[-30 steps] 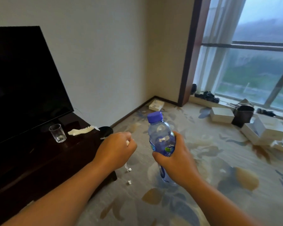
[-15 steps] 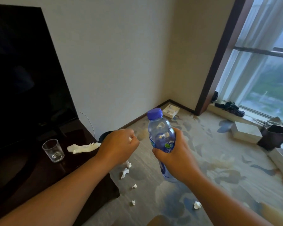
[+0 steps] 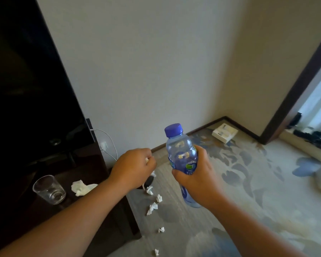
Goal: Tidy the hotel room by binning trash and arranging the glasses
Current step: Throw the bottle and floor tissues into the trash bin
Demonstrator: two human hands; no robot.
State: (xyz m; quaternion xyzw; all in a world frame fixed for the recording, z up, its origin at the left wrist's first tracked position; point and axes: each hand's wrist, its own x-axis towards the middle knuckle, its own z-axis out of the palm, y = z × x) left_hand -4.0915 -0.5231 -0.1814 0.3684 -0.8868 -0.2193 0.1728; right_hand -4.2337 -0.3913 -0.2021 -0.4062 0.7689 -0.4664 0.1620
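My right hand (image 3: 196,180) grips a clear plastic water bottle (image 3: 180,154) with a purple cap, held upright over the carpet. My left hand (image 3: 132,166) is closed in a fist around a bit of white tissue that peeks out at the knuckles. Just behind and below that fist, the dark rim of a bin (image 3: 149,180) shows, mostly hidden. An empty drinking glass (image 3: 49,190) stands on the dark TV cabinet (image 3: 35,216), with a crumpled tissue (image 3: 82,187) beside it. Several small tissue scraps (image 3: 152,208) lie on the carpet next to the cabinet.
A large black TV (image 3: 30,89) fills the left. A white cable (image 3: 109,143) runs down the wall behind it. A white box (image 3: 224,132) lies in the room corner. Dark items (image 3: 315,136) sit along the window ledge at right.
The view has swung left and down: the window and boxes slid out at the right, the glass and floor scraps came closer. Both hands keep their holds.
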